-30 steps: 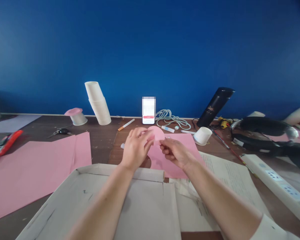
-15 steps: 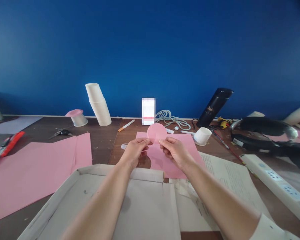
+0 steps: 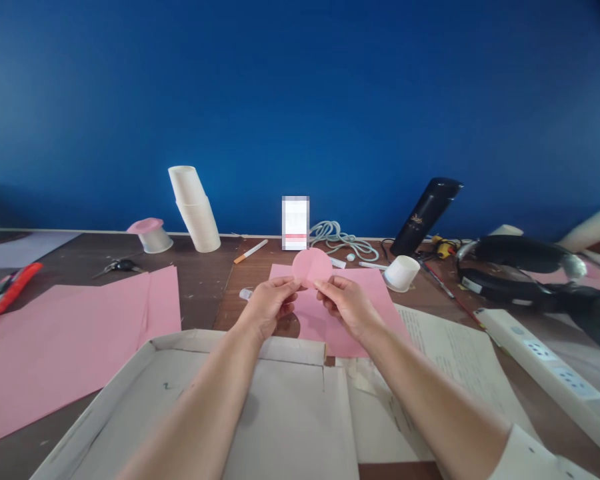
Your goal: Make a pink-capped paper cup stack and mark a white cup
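Above the middle of the brown table [image 3: 200, 293], the person holds a small pink paper disc [image 3: 311, 267] upright between both hands. The left hand [image 3: 269, 305] pinches the lower left edge of the disc with thumb and forefinger, and the right hand [image 3: 347, 305] pinches the lower right edge in the same way; the other fingers of both hands are curled in. The disc stands just over a pink paper sheet [image 3: 353, 313] that lies flat on the table under the hands. Near the person, an open flat cardboard box [image 3: 280, 427] lies under both forearms, and printed white papers [image 3: 460, 360] lie to the right of it. On the left side a large pink sheet [image 3: 70, 340] covers the table, with a red utility knife [image 3: 10, 290] at the far left and scissors [image 3: 117, 267] behind the sheet. At the far edge, against the blue wall [image 3: 300, 100], there is a leaning stack of white cups [image 3: 195, 208], a single cup with a pink lid [image 3: 150, 235], a phone [image 3: 295, 223] standing upright, a coiled cable [image 3: 340, 239] and a tilted black bottle [image 3: 427, 213]. A white cup upside down [image 3: 401, 273] stands to the right of the hands, apart from them. A white power strip [image 3: 550, 367] lies at the right, near a black headset [image 3: 525, 273].
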A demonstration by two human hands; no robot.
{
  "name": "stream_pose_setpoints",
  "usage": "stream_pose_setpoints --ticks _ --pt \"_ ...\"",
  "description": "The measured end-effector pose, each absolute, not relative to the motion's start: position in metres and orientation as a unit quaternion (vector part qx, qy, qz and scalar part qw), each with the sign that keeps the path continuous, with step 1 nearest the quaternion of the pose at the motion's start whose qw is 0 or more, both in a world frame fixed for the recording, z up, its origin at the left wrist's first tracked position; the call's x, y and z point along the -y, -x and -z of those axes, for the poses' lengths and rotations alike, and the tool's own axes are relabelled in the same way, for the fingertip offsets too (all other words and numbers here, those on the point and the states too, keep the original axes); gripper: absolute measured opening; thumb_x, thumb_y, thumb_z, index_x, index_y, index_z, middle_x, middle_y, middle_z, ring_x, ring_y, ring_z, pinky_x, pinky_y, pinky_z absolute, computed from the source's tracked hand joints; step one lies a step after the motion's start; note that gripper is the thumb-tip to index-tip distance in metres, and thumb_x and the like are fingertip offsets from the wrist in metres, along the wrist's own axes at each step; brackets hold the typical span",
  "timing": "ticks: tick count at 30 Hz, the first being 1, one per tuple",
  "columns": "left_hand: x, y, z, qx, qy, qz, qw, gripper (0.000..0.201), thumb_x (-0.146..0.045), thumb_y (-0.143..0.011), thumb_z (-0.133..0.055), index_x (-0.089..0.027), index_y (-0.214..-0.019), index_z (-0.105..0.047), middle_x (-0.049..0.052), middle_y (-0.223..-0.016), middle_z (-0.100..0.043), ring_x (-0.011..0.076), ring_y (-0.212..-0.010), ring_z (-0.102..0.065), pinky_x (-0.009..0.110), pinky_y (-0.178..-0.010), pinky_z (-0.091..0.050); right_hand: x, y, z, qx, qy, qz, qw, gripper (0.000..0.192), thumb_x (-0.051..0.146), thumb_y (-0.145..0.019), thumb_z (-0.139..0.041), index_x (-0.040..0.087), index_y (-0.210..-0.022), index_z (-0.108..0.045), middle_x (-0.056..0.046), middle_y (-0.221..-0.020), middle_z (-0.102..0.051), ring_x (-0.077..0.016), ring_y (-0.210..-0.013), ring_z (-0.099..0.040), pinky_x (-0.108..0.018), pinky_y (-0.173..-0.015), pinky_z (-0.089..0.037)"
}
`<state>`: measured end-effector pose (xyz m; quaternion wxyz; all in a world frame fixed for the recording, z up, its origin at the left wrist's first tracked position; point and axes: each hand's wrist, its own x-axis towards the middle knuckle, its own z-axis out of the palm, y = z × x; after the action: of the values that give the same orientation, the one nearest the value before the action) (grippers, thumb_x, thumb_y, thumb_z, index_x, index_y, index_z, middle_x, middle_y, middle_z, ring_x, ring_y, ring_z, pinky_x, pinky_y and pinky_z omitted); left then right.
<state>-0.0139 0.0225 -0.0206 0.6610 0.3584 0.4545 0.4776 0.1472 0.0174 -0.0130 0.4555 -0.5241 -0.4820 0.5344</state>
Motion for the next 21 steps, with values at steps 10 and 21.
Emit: stream_pose_setpoints --ticks 10,21 --pt "-0.0214 0.0140 0.0176 -0.447 -0.354 -0.473 0.671 0.032 -0.036 -0.060 -0.078 -0.014 -0.082 -0.072 0.000 -0.069 -0.056 0.0041 -0.059 -0.046 0.013 -0.049 -0.038 -0.0152 -0.1458 0.0095 0.481 0.527 -0.532 0.455 0.031 0.043 -0.069 -0.068 0.017 -0.057 -0.055 0.001 -0.055 -0.057 -0.0065 -0.046 -0.042 -0.020 -0.042 -0.028" --pt "-0.0209 0.0132 0.0163 -0.447 -0.354 -0.469 0.675 0.033 -0.033 -0.059 -0.079 -0.012 -0.083 -0.072 0.002 -0.072 -0.054 0.0041 -0.060 -0.045 0.012 -0.048 -0.039 -0.0156 -0.1473 0.0127 0.485 0.527 -0.528 0.455 0.031 0.045 -0.069 -0.066 0.017 -0.059 -0.056 0.002 -0.053 -0.055 -0.0058 -0.043 -0.039 -0.021 -0.041 -0.026"
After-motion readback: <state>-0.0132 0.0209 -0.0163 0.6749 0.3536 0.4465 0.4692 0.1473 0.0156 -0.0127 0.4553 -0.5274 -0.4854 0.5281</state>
